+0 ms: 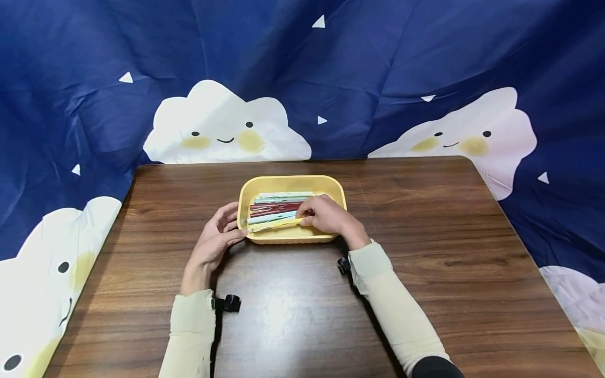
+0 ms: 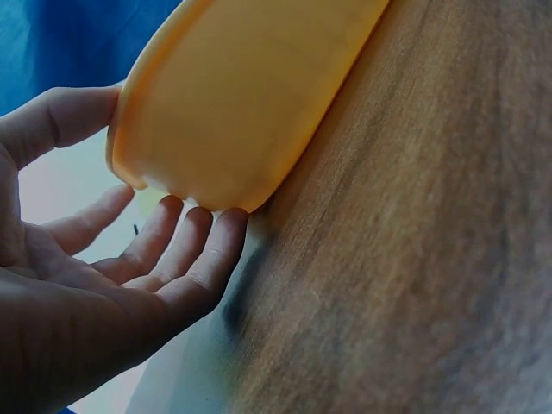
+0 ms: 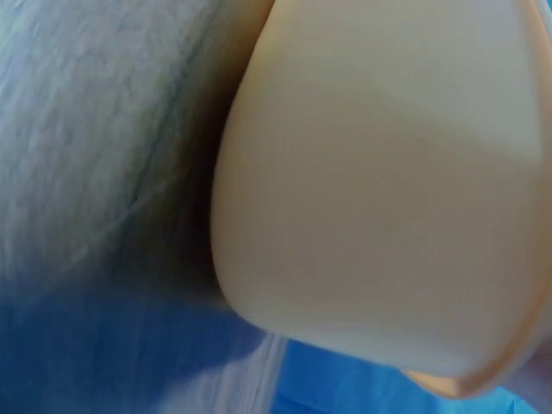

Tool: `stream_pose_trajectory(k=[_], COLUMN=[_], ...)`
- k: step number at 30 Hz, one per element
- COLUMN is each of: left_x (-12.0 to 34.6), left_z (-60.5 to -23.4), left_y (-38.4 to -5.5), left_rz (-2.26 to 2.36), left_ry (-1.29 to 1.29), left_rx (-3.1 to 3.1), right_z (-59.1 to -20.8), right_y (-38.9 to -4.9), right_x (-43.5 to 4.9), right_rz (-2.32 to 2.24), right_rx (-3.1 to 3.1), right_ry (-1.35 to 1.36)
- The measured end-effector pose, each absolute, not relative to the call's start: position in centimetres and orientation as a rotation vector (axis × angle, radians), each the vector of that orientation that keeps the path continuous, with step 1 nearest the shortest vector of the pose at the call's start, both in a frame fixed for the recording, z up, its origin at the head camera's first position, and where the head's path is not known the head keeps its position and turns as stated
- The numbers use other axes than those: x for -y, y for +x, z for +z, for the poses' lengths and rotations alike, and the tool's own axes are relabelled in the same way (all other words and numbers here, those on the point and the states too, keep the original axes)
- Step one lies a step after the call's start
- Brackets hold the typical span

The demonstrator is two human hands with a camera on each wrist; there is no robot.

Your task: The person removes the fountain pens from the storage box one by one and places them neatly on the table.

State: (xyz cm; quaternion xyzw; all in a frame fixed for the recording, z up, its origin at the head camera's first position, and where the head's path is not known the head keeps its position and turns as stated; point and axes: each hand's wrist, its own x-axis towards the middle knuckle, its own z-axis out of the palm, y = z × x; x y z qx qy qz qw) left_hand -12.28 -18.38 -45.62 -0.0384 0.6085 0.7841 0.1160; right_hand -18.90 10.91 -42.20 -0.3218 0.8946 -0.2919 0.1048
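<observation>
A yellow plastic box (image 1: 293,240) with rounded corners stands on the table. In it lie several pens side by side, among them dark red pens (image 1: 269,209) and a pale blue pen (image 1: 271,218). Nearest the front wall is a yellow pen (image 1: 276,226), its right end pinched between the thumb and fingers of my right hand (image 1: 326,215). My left hand (image 1: 215,241) holds the box's left end, with fingertips on the end wall and the thumb at the rim. The right wrist view shows the box's outer wall (image 3: 371,190) but hides the pinching fingers.
The brown wooden table (image 1: 472,294) extends around the box on all sides. Behind it hangs a dark blue cloth (image 1: 350,68) printed with white clouds. Each wrist carries a black camera mount, the left one (image 1: 229,303) close above the tabletop.
</observation>
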Motion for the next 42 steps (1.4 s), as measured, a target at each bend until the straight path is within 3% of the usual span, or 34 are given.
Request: stream_pose_trajectory(k=[42], left_x=[18.3], left_z=[-46.0], left_y=[-12.3], left_rz=[2.299], left_ry=[-0.111], left_rx=[-1.763], right_z=[-39.2], right_y=[-19.2], right_x=[-16.7], right_rz=[-1.014], right_rx=[-2.816], right_ry=[-0.871])
